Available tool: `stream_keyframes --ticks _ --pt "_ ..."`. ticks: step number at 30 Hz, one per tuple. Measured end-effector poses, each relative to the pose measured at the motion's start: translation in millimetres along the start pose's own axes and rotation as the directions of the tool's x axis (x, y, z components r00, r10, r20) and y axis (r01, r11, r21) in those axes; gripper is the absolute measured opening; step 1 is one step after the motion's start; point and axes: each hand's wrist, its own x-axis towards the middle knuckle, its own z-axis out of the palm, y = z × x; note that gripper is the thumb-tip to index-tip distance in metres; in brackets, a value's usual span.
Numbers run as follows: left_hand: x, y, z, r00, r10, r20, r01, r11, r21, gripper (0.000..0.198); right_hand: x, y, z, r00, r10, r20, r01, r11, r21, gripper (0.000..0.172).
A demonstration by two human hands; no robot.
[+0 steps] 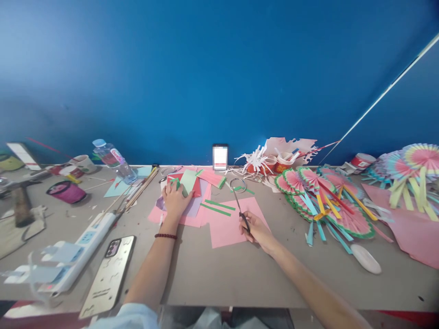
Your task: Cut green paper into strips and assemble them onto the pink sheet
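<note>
Right of frame centre, the right hand [255,228] is grasping scissors [243,219], blades pointing up and slightly left, while the left hand [175,199], grip indiscernible, is resting on coloured papers [189,179], green strips [220,205] lying between.

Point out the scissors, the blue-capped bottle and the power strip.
Scissors [241,214]: head view, where blades meet the dark handle.
Blue-capped bottle [112,160]: head view, clear body beside the label.
Power strip [87,237]: head view, white top face, around its sockets.

Paper fans [355,215] right of scissors [243,220]
</note>
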Motion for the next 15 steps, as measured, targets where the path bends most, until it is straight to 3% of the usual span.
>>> stream_keyframes --ticks 5,8,11,15 --pt "0.4 0.2 1.9 0.994 0.111 0.002 -0.111 0.993 -0.026 0.023 2.4 0.8 -1.7 0.999 -0.001 -0.032 0.001 1.0 -0.003 0.04" --pt "1.8 -1.1 2.1 0.99 0.138 0.043 -0.136 0.989 -0.053 0.025 3.7 -0.2 -1.6 0.999 0.02 -0.048 -0.02 1.0 -0.004 0.04" --pt "2.3 -1.1 0.7 0.995 0.092 0.023 -0.09 0.993 -0.078 0.026 3.6 -1.6 -0.9 0.999 0.02 -0.05 -0.02 1.0 0.003 0.04" --pt "1.5 2.6 -2.1 0.995 -0.099 -0.021 0.096 0.989 -0.116 0.027 2.2 -3.0 -0.3 0.999 0.008 -0.051 -0.007 1.0 0.005 0.04"
